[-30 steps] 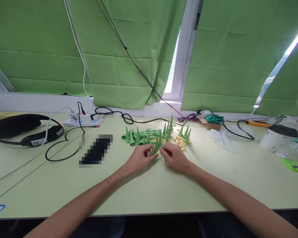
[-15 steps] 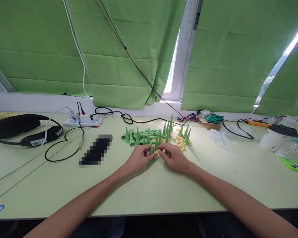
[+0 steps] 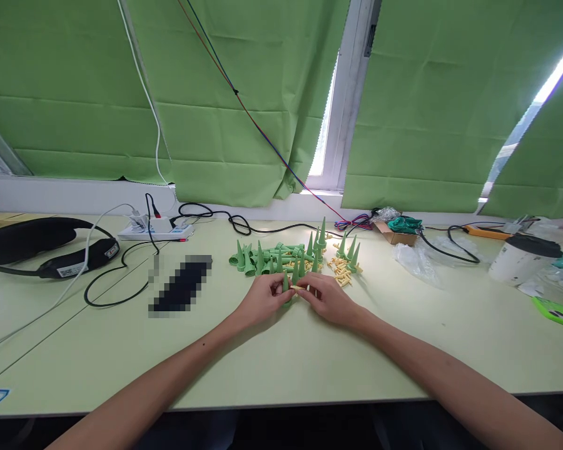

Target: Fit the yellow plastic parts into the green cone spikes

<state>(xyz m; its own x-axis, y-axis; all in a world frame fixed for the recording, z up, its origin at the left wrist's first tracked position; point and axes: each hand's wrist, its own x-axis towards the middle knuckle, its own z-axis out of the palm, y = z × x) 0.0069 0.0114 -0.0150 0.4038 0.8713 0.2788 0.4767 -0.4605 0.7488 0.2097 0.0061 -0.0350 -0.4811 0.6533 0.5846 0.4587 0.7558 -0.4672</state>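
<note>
My left hand [image 3: 264,299] is closed around a green plastic cone [image 3: 286,282], which stands upright between thumb and fingers. Opposite it, my right hand [image 3: 327,299] pinches a small yellow plastic peg [image 3: 298,288] against the side of this cone. Whether the peg sits in the cone cannot be made out. Right behind the hands, several green cones [image 3: 260,257] stand upright, and others lie in a heap. Loose yellow pegs [image 3: 341,273] are piled beyond my right hand, with a few green cones [image 3: 354,257] among them.
At the left lie a black headset [image 3: 70,250], a power strip [image 3: 159,230] with cables, and a blurred dark object [image 3: 182,284]. On the right are a small cardboard box [image 3: 396,235], a plastic bag [image 3: 417,262], a lidded cup [image 3: 523,261] and a green phone [image 3: 558,312].
The yellow peg between my hands has turned and now lies flatter, pointing at the cone. My right fingers have shifted slightly; the left hand stays in place.
</note>
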